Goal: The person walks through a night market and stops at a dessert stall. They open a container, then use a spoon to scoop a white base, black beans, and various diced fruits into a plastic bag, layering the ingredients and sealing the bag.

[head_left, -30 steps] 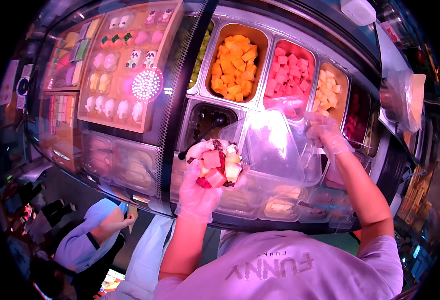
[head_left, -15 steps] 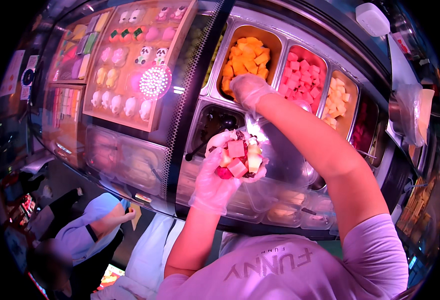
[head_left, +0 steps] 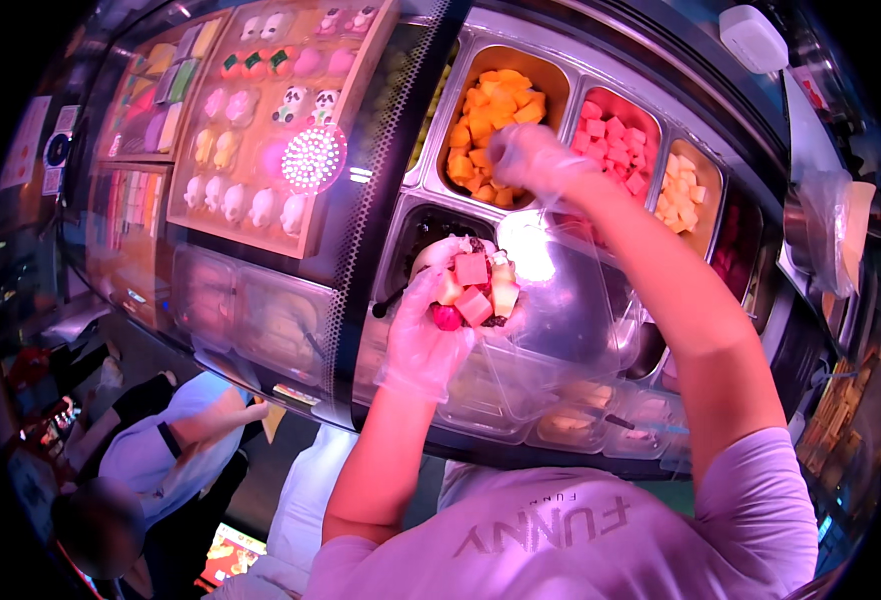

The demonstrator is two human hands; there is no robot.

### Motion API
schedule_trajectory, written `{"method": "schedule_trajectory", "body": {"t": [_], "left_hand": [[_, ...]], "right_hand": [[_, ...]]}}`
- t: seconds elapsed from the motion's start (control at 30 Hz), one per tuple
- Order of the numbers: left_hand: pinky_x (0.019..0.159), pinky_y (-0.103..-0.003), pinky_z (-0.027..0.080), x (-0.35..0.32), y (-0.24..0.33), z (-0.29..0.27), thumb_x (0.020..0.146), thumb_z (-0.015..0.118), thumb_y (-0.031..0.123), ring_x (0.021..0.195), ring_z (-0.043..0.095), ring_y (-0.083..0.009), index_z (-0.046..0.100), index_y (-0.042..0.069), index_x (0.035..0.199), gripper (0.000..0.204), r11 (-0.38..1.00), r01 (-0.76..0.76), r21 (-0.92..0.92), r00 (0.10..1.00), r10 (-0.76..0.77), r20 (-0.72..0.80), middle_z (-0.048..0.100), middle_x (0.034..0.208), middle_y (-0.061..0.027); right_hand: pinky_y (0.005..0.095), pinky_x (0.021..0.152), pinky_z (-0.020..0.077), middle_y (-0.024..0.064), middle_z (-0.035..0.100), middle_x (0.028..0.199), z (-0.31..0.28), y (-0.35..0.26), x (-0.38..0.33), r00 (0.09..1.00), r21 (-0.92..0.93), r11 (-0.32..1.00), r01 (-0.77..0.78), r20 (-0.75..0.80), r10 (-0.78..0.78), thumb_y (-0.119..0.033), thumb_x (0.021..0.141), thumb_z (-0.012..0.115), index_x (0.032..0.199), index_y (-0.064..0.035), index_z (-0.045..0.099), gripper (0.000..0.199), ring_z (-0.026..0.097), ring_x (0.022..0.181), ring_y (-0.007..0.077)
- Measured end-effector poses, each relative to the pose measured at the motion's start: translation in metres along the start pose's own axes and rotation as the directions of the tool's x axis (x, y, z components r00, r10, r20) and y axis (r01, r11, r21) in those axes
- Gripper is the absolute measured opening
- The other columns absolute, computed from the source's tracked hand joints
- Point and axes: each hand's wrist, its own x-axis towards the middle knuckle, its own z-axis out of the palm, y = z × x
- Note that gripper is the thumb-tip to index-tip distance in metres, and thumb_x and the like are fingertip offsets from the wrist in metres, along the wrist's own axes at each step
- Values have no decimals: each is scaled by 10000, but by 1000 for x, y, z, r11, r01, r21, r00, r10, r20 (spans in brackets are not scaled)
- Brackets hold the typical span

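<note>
My left hand (head_left: 421,335), in a clear plastic glove, is closed around a round serving of cubed fruit (head_left: 474,290). Pink and pale yellow cubes, a dark red piece and dark bits make up its top; whatever holds it underneath is hidden. Over the right side of a metal pan of orange fruit cubes (head_left: 506,95) is my right hand (head_left: 539,160), also gloved. Its fingers are bent together and slightly blurred, so anything between them cannot be made out. A black pan (head_left: 423,230) with dark contents sits just beyond my left hand.
Right of the orange cubes stand pans of pink cubes (head_left: 616,145) and pale yellow cubes (head_left: 681,195). A clear lid (head_left: 571,310) lies below my right forearm. To the left, a glass case covers a wooden tray (head_left: 306,235) of animal-shaped sweets. Another person (head_left: 176,440) is at lower left.
My right hand has lifted off the lower left of the orange cubes and shifted right and slightly farther away. My left hand, still holding the fruit serving, has moved slightly away from me.
</note>
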Motion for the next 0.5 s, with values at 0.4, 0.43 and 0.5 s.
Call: {"method": "schedule_trajectory", "body": {"t": [0.4, 0.43, 0.5], "left_hand": [[1116, -565, 413, -3, 2, 5, 1003, 549, 513, 1411, 438, -301, 405, 214, 1486, 587, 1000, 18, -6, 999, -18, -29, 458, 1518, -57], [1079, -616, 420, -5, -1, -5, 1006, 539, 523, 1415, 434, -319, 397, 217, 1501, 598, 999, 5, 48, 999, -3, -45, 450, 1530, -62], [1005, -718, 434, -8, -3, -20, 1014, 517, 541, 1423, 427, -354, 380, 223, 1531, 622, 988, -15, 155, 996, 28, -81, 433, 1553, -73]], "right_hand": [[360, 720, 522, 112, 676, 835, -19, -109, -77, 961, 855, 507, 111, 38, -273, -304, 897, 711, 913, 24, 636, 337, 665, 808, 202], [360, 707, 510, 106, 647, 820, -2, -108, -83, 978, 992, 40, -121, 126, -164, -343, 930, 682, 891, 9, 579, 368, 646, 793, 205], [348, 712, 502, 103, 617, 827, 12, -103, -86, 967, 981, 191, 24, 26, -254, -395, 959, 644, 873, -25, 508, 404, 624, 796, 209]]}}
